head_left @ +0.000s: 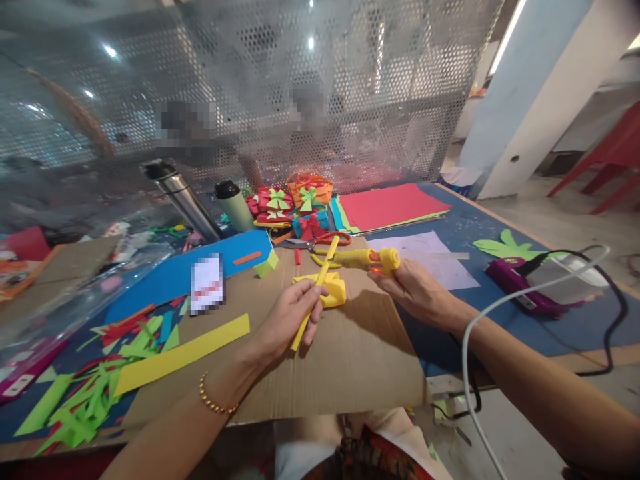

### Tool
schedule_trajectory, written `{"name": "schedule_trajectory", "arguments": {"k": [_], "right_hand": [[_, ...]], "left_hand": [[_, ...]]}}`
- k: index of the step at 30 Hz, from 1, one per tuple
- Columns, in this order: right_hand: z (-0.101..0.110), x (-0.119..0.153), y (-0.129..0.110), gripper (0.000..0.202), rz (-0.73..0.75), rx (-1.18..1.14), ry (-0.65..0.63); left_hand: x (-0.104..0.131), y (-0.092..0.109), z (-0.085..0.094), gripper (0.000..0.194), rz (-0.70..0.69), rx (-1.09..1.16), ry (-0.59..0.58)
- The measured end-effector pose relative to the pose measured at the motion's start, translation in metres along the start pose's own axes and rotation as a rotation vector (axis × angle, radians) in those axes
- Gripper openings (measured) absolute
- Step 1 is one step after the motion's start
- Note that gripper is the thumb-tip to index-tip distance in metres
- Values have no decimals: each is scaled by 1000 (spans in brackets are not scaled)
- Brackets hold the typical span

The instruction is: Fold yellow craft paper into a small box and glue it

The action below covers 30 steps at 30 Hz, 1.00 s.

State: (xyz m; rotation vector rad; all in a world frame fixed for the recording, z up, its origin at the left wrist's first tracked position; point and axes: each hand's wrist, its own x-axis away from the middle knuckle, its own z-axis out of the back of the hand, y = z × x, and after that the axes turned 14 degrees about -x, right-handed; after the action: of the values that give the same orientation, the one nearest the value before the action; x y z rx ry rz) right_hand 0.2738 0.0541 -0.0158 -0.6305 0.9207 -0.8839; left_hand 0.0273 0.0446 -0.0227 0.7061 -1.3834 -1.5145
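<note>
Currently, my left grip (300,308) pinches a yellow strip (329,261) over folded yellow paper (337,292) on cardboard (360,367); right grip (410,285) holds a glue gun (363,259). Folds made; I can't confirm any glued join.

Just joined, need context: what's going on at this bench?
The left hand holds a narrow yellow paper strip over a folded yellow paper piece. The right hand holds a yellow glue gun, its nozzle end near the strip. Small colourful paper boxes with bows sit behind the brown cardboard sheet.
</note>
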Motion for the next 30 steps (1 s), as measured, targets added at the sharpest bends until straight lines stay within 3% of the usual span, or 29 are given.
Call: {"name": "schedule_trajectory", "arguments": {"k": [5, 14, 23, 30], "right_hand": [[2, -1, 7, 38, 21, 19, 83], [-5, 5, 4, 42, 137, -10, -58], [-3, 4, 9, 45, 151, 31, 13], [-8, 9, 5, 41, 171, 16, -78]], "left_hand": [[0, -1, 0, 27, 6, -7, -4], [0, 0, 1, 32, 10, 11, 7], [1, 2, 2, 24, 9, 15, 4], [1, 4, 1, 23, 16, 35, 9]]}}
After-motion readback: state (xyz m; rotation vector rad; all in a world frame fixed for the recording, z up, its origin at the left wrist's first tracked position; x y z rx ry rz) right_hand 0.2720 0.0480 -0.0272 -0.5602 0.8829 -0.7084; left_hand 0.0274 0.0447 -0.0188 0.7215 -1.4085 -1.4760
